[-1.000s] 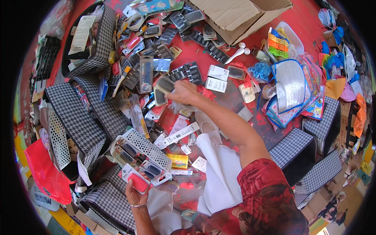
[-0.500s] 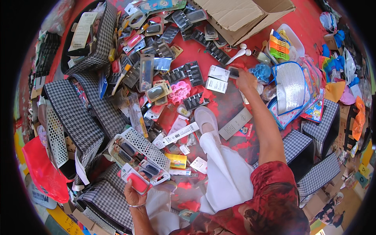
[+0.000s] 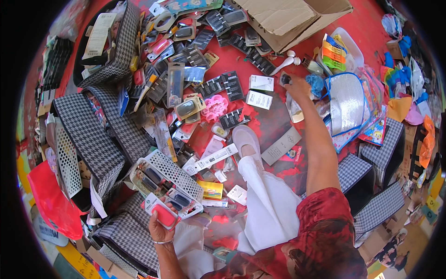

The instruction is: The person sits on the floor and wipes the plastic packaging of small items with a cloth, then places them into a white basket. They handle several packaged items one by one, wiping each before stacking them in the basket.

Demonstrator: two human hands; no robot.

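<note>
Near the lower left, my left hand (image 3: 161, 230) holds a blister pack (image 3: 162, 213) with a rounded coral-red item on a white card. It is held over the end of a white perforated basket (image 3: 179, 174), which contains several dark carded packs. My right hand (image 3: 297, 88) is stretched out on the far right side, fingers closed on a small dark pack (image 3: 285, 80); its kind is too small to make out. Just left of that hand lie two white boxes, the upper box (image 3: 261, 83) and the lower box (image 3: 259, 100). Beneath the wrist rests a pale packet (image 3: 294, 110), partly covered.
Black packs (image 3: 231, 86) and other carded goods are heaped at the far left and middle. Houndstooth bins (image 3: 88, 135) line the left side. A cardboard box (image 3: 283, 18) stands at the back; a silver-lined bag (image 3: 346, 104) and colourful clips (image 3: 333, 53) are at right.
My right hand has drawn slightly away and to the right with the small dark pack. A gap has opened between the two white boxes. My left hand stays nearly still, holding the blister pack.
</note>
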